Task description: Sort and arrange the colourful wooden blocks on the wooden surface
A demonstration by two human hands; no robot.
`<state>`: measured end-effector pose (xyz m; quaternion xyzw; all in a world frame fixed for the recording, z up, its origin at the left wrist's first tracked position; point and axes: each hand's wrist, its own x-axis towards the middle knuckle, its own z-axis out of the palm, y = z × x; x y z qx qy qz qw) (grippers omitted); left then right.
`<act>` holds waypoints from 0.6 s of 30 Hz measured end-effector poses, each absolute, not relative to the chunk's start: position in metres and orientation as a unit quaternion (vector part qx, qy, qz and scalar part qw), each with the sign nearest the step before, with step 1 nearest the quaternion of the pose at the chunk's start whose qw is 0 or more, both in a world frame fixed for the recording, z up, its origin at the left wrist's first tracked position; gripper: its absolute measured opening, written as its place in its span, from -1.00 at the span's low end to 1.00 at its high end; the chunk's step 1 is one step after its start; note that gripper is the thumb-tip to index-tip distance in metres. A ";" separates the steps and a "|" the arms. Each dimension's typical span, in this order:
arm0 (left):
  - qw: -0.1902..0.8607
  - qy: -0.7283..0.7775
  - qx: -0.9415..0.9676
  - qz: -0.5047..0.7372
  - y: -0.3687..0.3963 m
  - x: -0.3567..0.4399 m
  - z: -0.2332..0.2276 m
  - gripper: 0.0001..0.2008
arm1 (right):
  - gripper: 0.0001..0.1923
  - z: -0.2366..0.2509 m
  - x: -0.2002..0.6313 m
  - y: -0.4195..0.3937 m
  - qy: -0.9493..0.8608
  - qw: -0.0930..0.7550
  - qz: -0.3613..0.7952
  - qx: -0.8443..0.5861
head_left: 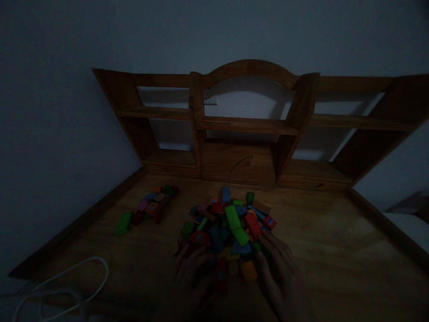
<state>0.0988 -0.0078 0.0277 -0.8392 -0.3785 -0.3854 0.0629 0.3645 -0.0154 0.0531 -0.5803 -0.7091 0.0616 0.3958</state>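
A heap of coloured toy blocks lies on the wooden tabletop, dimly lit. Two bright green blocks [235, 226] lie on top, with a red block [253, 225] beside them. My right hand [279, 268] is at the heap's right side, fingers stretched and apart, the fingertips by the red block. At the left front, my left hand [191, 268] has its fingers spread near a red rounded block [200, 239]; whether it touches that block is too dark to tell. An orange block [249, 271] and a yellow block [229, 254] lie between the hands.
A smaller group of blocks [152, 207] lies to the left, with a green block [124, 223] at its near end. Behind stands a wooden shelf unit [248, 125] against the wall. A white cable [106, 268] curls at the lower left.
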 end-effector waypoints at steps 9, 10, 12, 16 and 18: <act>0.060 -0.365 -0.841 -0.395 -0.006 0.126 0.038 -0.90 | -0.51 0.044 0.370 -0.018 -0.752 0.355 0.051 -0.553; 0.056 -0.369 -0.835 -0.404 -0.007 0.126 0.038 -0.90 | -0.51 0.045 0.370 -0.018 -0.751 0.355 0.051 -0.555; 0.047 -0.381 -0.827 -0.410 -0.010 0.124 0.036 -0.88 | -0.52 0.046 0.368 -0.018 -0.746 0.358 0.050 -0.559; 0.056 -0.401 -0.831 -0.383 -0.013 0.110 0.031 -0.88 | -0.51 0.049 0.365 -0.016 -0.735 0.362 0.055 -0.571; 0.086 -0.388 -0.852 -0.341 -0.007 0.095 0.027 -0.84 | -0.49 0.049 0.364 -0.016 -0.733 0.361 0.062 -0.573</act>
